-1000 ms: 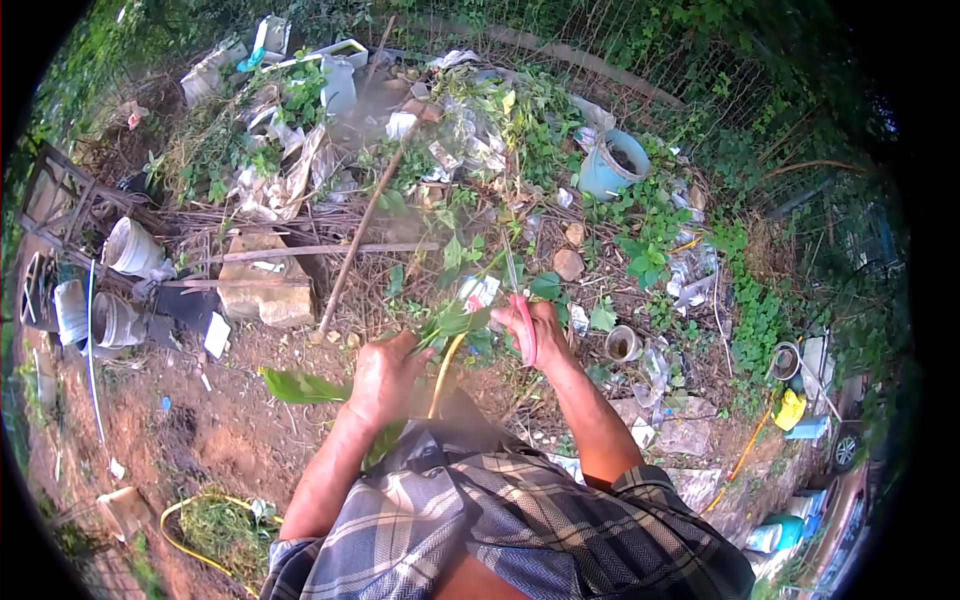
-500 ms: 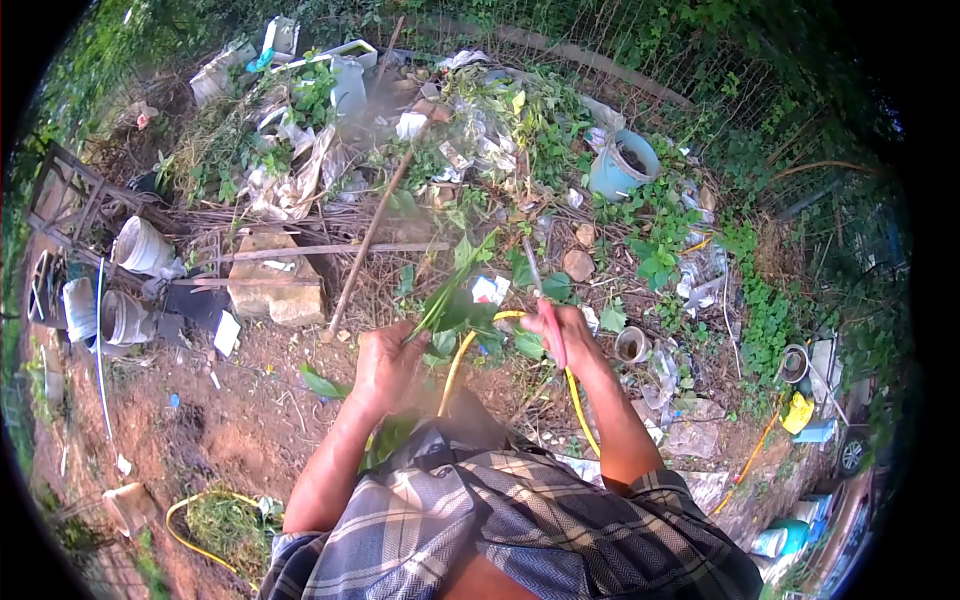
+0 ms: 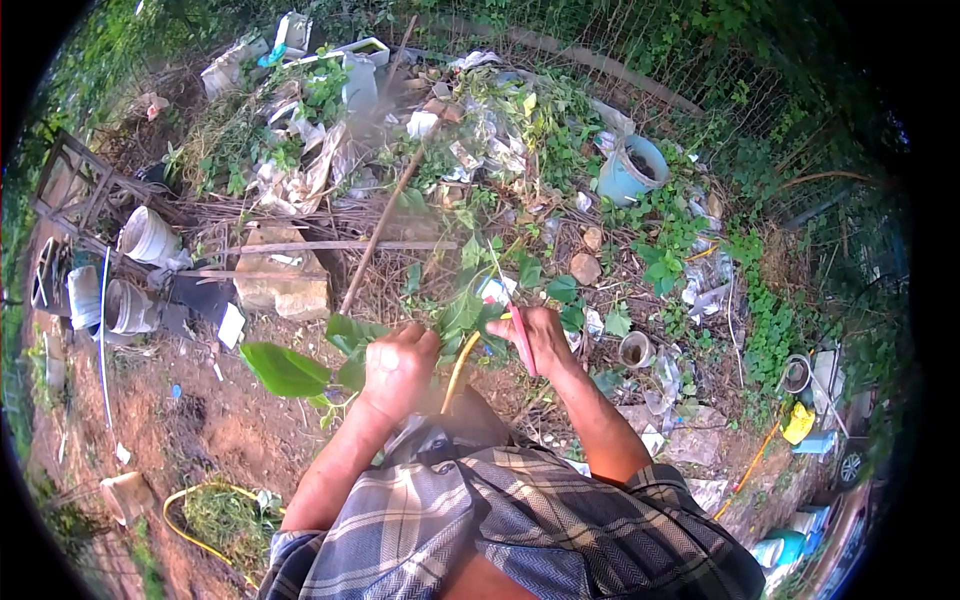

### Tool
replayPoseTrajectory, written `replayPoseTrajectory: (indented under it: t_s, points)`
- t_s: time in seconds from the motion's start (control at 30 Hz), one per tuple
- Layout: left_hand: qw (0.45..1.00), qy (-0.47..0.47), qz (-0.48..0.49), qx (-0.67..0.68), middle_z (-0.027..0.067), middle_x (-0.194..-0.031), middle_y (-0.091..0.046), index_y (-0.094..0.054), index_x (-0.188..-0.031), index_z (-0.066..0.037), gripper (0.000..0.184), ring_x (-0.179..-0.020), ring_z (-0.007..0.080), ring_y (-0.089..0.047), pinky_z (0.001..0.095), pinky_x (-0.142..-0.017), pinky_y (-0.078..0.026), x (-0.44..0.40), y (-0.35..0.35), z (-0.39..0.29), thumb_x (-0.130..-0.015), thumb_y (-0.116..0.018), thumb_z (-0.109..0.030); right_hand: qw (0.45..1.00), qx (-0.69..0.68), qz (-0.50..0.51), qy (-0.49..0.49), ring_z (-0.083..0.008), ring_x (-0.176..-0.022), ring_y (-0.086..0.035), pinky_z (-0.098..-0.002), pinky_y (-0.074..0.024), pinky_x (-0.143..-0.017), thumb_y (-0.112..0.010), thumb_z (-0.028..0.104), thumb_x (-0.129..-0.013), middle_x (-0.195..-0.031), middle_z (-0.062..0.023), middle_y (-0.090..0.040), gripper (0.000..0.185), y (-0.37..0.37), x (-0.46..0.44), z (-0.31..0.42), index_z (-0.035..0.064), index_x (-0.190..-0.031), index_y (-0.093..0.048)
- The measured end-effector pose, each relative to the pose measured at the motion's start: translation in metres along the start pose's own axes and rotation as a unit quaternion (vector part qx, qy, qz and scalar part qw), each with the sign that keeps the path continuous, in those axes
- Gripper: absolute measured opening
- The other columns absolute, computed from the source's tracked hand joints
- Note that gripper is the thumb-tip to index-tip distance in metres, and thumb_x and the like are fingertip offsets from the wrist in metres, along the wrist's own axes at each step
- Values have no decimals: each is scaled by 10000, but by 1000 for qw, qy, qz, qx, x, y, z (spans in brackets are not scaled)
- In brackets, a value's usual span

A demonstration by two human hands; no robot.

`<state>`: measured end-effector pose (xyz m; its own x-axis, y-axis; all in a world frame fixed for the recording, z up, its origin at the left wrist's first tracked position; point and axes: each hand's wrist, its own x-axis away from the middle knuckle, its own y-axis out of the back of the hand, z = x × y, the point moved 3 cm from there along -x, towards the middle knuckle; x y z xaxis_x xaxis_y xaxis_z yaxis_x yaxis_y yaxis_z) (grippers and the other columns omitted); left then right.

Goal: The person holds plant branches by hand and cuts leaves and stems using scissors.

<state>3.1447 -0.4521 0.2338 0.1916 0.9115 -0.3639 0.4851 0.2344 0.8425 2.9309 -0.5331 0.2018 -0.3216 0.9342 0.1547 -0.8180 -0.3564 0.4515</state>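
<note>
My left hand (image 3: 398, 372) is closed around leafy green stems (image 3: 285, 370), in front of my body. Broad leaves stick out on both sides of the fist; some reach across toward my other hand. Held in my right hand (image 3: 543, 340) is a knife (image 3: 522, 338) with a pink handle, its thin pale blade pointing up and left beside the leaves. Between the two hands a yellow hose (image 3: 459, 372) runs down toward my body, and its upper part passes close to my right fingers. The leaves hide part of the hose and the stems' gripped part.
A mound of plastic scraps (image 3: 300, 180), sticks and weeds lies ahead. A long stick (image 3: 385, 225) leans near a stone slab (image 3: 282, 280). White buckets (image 3: 150, 238) stand at left, a blue bucket (image 3: 632, 172) at upper right. Cut weeds (image 3: 225, 525) lie lower left.
The leafy stems have swung from pointing upward to spreading left and right, with a large leaf now at left. My right hand has moved slightly left, and the knife blade tilts more to the left.
</note>
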Motion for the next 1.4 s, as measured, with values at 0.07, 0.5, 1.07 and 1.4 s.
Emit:
replayPoseTrajectory:
  t_s: [0.07, 0.5, 1.07, 1.4]
  points:
    - [999, 38, 2, 20, 103, -718, -557, -560, -767, -69, 183, -647, 333, -610, 447, -545, -474, 1, -5, 4, -742, -716, -161, 998, -51, -25, -11, -117, -421, -420, -312, -317, -432, -747, 410, -832, -478, 11, -432, 465, -3, -1, -11, 59, -602, -546]
    - [996, 85, -20, -7, 112, -760, -566, -591, -831, -74, 172, -691, 340, -622, 448, -588, -492, -9, -3, 13, -757, -732, -139, 993, -19, 116, -2, -206, -617, -557, -376, -456, -602, -731, 369, -854, -609, -95, -547, 410, -9, 21, 9, -9, -787, -589]
    - [965, 223, 4, 137, 180, -802, -641, -601, -890, -27, 192, -780, 394, -630, 448, -726, -483, -1, -13, 39, -737, -715, -53, 972, -203, -39, -115, -92, -467, -422, -274, -318, -438, -766, 395, -802, -573, 36, -448, 390, 9, 12, -10, 52, -727, -596]
    - [951, 236, -5, 200, 228, -797, -636, -609, -898, 5, 120, -783, 434, -630, 461, -672, -487, -11, -7, 33, -790, -661, -7, 901, -377, -130, -174, -80, -422, -472, -220, -361, -376, -801, 181, -785, -576, 36, -497, 256, 19, 1, -35, 84, -878, -584]
